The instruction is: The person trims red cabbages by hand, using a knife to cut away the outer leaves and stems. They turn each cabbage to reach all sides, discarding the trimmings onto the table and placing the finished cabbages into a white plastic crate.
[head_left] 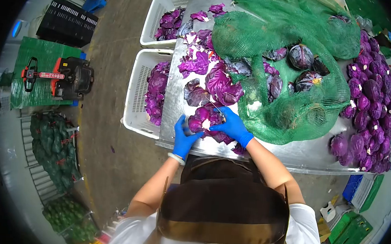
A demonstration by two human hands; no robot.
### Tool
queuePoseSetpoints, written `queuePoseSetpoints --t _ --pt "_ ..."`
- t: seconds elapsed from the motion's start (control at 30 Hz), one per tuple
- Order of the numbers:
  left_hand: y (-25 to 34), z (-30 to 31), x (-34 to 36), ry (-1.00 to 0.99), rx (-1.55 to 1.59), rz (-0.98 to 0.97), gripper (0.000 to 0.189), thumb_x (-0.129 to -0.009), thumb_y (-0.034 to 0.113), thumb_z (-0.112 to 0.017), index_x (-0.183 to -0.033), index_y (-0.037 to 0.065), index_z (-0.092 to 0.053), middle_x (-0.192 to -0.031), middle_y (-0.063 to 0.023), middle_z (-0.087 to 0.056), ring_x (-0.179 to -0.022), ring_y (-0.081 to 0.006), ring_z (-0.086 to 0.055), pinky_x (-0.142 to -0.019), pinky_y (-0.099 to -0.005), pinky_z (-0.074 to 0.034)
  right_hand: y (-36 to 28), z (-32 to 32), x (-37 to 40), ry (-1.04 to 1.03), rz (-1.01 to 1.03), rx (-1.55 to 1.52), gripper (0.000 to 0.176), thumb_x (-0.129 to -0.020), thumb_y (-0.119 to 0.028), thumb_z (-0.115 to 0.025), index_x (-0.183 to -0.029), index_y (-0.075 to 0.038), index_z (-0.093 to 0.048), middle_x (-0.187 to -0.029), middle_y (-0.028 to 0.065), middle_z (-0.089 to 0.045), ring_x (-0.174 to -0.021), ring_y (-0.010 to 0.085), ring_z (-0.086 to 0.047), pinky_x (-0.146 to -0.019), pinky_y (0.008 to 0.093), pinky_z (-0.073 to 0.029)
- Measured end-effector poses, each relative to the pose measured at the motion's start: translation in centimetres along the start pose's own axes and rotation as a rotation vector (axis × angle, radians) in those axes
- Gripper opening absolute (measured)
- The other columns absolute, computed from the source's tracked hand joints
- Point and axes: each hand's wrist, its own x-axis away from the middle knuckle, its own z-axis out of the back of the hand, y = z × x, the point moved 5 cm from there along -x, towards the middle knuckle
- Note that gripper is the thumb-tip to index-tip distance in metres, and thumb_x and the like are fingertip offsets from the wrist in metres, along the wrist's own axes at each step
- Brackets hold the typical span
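Observation:
A trimmed red cabbage (199,118), its pale cut stem facing up, sits at the near edge of the metal table between my hands. My left hand (184,138), in a blue glove, cups the cabbage from the left with its thumb against the near side. On the right, my blue-gloved right hand (233,126) is closed on a thin knife (213,106), whose narrow blade points away over the cabbage; its handle is mostly hidden. Loose purple leaves (223,85) lie just beyond the cabbage, with more under my right hand.
A green mesh bag (290,126) holding several dark cabbages spreads over the metal table (283,161). Peeled cabbages (371,107) are piled at the right. Two white crates (132,92) with purple leaves stand along the left edge. A pallet jack (71,78) is farther left.

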Motion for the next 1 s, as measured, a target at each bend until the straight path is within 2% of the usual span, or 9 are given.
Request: queuePoseSetpoints --t 0.07,0.1,0.2,0.37,0.57,0.67,0.77,0.9,1.0 --pt "5.6 -0.8 0.2 -0.172 -0.308 -0.335 0.107 -0.069 0.024 -0.093 -0.149 -0.004 -0.028 -0.138 -0.0195 -0.049 -0.126 -0.0272 -0.051 -0.108 -0.0404 -0.044 -0.5 0.3 0.2 -0.047 -0.025 -0.028 0.076 -0.069 -0.039 -0.088 -0.132 -0.009 -0.057 -0.128 0.0146 -0.059 -0.117 0.0319 -0.061 -0.099 0.0397 -0.048" --pt "7.7 -2.4 -0.1 -0.293 -0.117 -0.218 0.118 -0.063 0.029 -0.096 -0.15 -0.006 -0.025 -0.142 -0.0199 -0.045 -0.13 -0.0291 -0.047 -0.112 -0.0405 -0.04 -0.9 0.5 0.3 -0.055 -0.017 -0.023 0.071 -0.073 -0.038 -0.085 -0.132 -0.01 -0.057 -0.129 0.0151 -0.059 -0.118 0.0329 -0.06 -0.098 0.0402 -0.048" --pt "7.3 -3.0 -0.3 -0.095 -0.441 -0.358 0.118 -0.061 0.029 -0.097 -0.149 -0.007 -0.027 -0.141 -0.0199 -0.046 -0.131 -0.0287 -0.047 -0.112 -0.041 -0.04 -2.5 1.8 1.1 0.103 0.188 0.088 0.054 -0.085 -0.034 -0.075 -0.132 -0.013 -0.058 -0.122 0.0146 -0.062 -0.108 0.0336 -0.064 -0.088 0.0403 -0.053" --pt "7.9 -3.0 -2.1 -0.143 -0.042 -0.248 0.104 -0.059 0.025 -0.096 -0.14 -0.008 -0.041 -0.127 -0.0188 -0.058 -0.114 -0.0263 -0.061 -0.096 -0.0363 -0.053 -3.0 2.4 2.8 0.086 0.322 0.462 0.043 -0.097 -0.029 -0.059 -0.139 -0.023 -0.056 -0.1 0.0089 -0.07 -0.081 0.0283 -0.07 -0.062 0.0407 -0.055" --pt "6.3 -2.7 -3.2 -0.084 -0.132 -0.276 0.095 -0.061 0.027 -0.095 -0.136 -0.006 -0.046 -0.124 -0.018 -0.061 -0.112 -0.026 -0.062 -0.095 -0.0371 -0.052 -3.1 1.3 1.8 -0.06 0.19 0.572 0.055 -0.098 -0.021 -0.053 -0.151 -0.026 -0.04 -0.098 0.0118 -0.069 -0.082 0.0282 -0.07 -0.063 0.0423 -0.055" --pt "9.4 -3.3 -2.7 -0.24 -0.018 -0.185 0.096 -0.062 0.03 -0.094 -0.138 -0.004 -0.047 -0.127 -0.0181 -0.06 -0.114 -0.0293 -0.062 -0.097 -0.0388 -0.051 -4.3 1.3 1.1 -0.079 0.193 0.753 0.056 -0.097 -0.018 -0.051 -0.151 -0.026 -0.04 -0.098 0.0135 -0.069 -0.079 0.0292 -0.07 -0.064 0.043 -0.055" --pt "6.3 -3.3 -3.7 -0.162 -0.199 -0.21 0.099 -0.062 0.032 -0.094 -0.141 -0.002 -0.045 -0.131 -0.0199 -0.057 -0.117 -0.0328 -0.06 -0.1 -0.0406 -0.049 -4.4 0.7 -0.2 -0.098 0.137 0.8 0.055 -0.095 -0.02 -0.051 -0.149 -0.023 -0.042 -0.105 0.0149 -0.069 -0.083 0.0315 -0.07 -0.068 0.0455 -0.055" --pt "8.1 -3.4 -0.9 0.009 -0.419 -0.304 0.106 -0.06 0.036 -0.094 -0.144 -0.001 -0.04 -0.138 -0.0228 -0.049 -0.125 -0.0369 -0.053 -0.106 -0.0439 -0.044 -1.5 1.9 -3.3 0.079 -0.286 0.341 0.037 -0.1 -0.028 -0.05 -0.134 -0.014 -0.057 -0.123 0.0178 -0.065 -0.103 0.0393 -0.066 -0.082 0.0506 -0.053" --pt "6.6 -2.7 0.4 -0.002 -0.411 -0.486 0.111 -0.059 0.035 -0.095 -0.146 -0.002 -0.037 -0.142 -0.023 -0.046 -0.13 -0.0384 -0.048 -0.11 -0.0459 -0.04 2.5 2.4 -4.4 0.193 -0.069 0.137 0.046 -0.096 -0.041 -0.061 -0.13 -0.01 -0.06 -0.12 0.02 -0.066 -0.105 0.0403 -0.066 -0.087 0.0474 -0.053"
